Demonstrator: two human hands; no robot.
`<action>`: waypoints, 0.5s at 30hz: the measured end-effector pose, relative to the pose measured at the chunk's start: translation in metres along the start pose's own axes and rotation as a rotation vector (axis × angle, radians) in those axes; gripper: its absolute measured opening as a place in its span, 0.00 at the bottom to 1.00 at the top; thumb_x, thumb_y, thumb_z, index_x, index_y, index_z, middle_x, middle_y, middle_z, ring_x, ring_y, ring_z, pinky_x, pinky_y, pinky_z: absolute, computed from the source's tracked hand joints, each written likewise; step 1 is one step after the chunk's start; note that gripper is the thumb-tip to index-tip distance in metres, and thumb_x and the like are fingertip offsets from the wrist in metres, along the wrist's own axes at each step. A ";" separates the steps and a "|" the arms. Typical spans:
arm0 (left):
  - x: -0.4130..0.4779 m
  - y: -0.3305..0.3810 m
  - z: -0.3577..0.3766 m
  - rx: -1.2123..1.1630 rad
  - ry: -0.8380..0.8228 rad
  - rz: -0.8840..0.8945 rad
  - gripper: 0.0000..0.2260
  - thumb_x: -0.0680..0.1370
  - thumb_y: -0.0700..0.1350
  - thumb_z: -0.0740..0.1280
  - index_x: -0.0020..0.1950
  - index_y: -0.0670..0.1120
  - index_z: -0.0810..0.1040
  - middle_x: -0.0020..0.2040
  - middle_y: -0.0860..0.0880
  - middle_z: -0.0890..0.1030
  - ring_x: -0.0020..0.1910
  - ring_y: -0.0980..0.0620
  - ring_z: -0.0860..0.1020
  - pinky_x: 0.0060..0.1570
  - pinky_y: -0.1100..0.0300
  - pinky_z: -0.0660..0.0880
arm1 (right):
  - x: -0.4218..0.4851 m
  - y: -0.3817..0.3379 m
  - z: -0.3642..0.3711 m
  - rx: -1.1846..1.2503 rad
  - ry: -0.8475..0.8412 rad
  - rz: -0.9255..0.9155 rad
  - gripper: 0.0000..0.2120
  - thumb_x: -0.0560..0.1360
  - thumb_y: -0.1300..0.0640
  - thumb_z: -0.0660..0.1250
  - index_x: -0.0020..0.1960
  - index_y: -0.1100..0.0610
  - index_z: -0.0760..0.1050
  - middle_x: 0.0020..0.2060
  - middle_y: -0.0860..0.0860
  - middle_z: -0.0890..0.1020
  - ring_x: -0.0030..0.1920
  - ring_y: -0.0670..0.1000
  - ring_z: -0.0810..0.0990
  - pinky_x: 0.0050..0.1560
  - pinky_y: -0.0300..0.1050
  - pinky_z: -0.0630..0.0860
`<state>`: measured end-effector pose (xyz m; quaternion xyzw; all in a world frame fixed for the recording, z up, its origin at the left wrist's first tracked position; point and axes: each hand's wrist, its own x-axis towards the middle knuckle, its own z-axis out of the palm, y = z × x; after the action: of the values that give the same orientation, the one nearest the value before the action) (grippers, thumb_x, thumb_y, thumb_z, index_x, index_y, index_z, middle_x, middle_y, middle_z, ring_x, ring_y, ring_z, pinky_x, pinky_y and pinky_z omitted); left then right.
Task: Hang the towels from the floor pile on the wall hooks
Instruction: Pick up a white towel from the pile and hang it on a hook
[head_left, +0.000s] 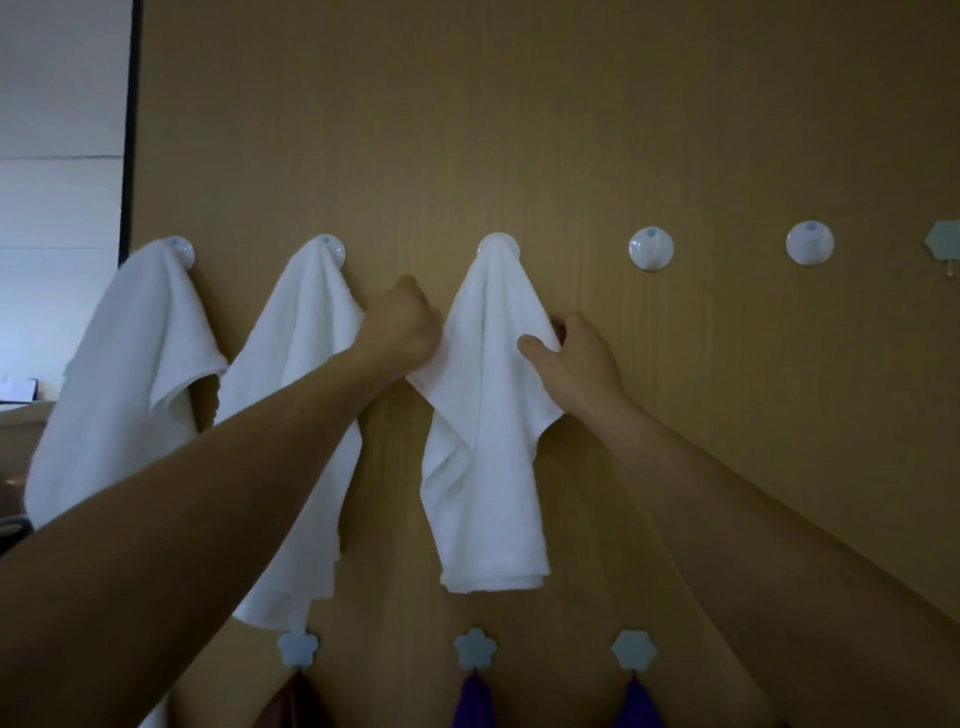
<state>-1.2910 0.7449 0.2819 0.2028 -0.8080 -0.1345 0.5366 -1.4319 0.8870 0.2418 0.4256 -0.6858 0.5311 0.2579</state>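
Note:
Three white towels hang from round white hooks on a tan wall. The third towel (485, 426) drapes from the middle hook (498, 244). My left hand (402, 327) grips its left edge with curled fingers. My right hand (576, 358) pinches its right edge between thumb and fingers. The first towel (130, 374) and the second towel (306, 374) hang to the left, and my left forearm crosses in front of the second. Two bare round hooks (651, 248) (809, 243) follow on the right. The floor pile is out of view.
A lower row of pale blue flower-shaped hooks (475, 648) carries purple cloths (472, 701) and a dark reddish one (296, 701). A hexagonal hook (943, 244) sits at the far right edge. A dark frame edge (130, 130) bounds the wall on the left.

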 end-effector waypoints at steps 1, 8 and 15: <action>-0.003 0.005 0.007 -0.090 -0.019 0.001 0.14 0.79 0.46 0.59 0.59 0.38 0.71 0.52 0.43 0.77 0.45 0.47 0.74 0.42 0.56 0.69 | 0.000 -0.002 0.003 0.005 -0.022 0.003 0.22 0.75 0.44 0.64 0.64 0.55 0.69 0.54 0.48 0.77 0.48 0.49 0.77 0.42 0.43 0.74; -0.034 -0.006 0.053 -0.232 -0.245 0.077 0.22 0.79 0.53 0.62 0.67 0.41 0.65 0.59 0.46 0.74 0.52 0.49 0.75 0.44 0.60 0.72 | -0.012 0.005 0.016 -0.002 -0.133 0.041 0.18 0.78 0.50 0.61 0.64 0.59 0.67 0.54 0.53 0.77 0.47 0.51 0.77 0.44 0.45 0.75; -0.059 -0.023 0.043 -0.197 -0.130 0.102 0.30 0.77 0.57 0.63 0.73 0.42 0.59 0.67 0.44 0.71 0.60 0.45 0.74 0.55 0.53 0.72 | -0.045 -0.005 -0.007 -0.007 -0.070 0.097 0.24 0.78 0.46 0.62 0.67 0.61 0.66 0.60 0.54 0.76 0.55 0.54 0.77 0.52 0.48 0.75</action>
<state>-1.3066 0.7526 0.2069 0.0987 -0.8332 -0.1986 0.5065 -1.4053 0.9075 0.2099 0.4091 -0.7160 0.5255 0.2092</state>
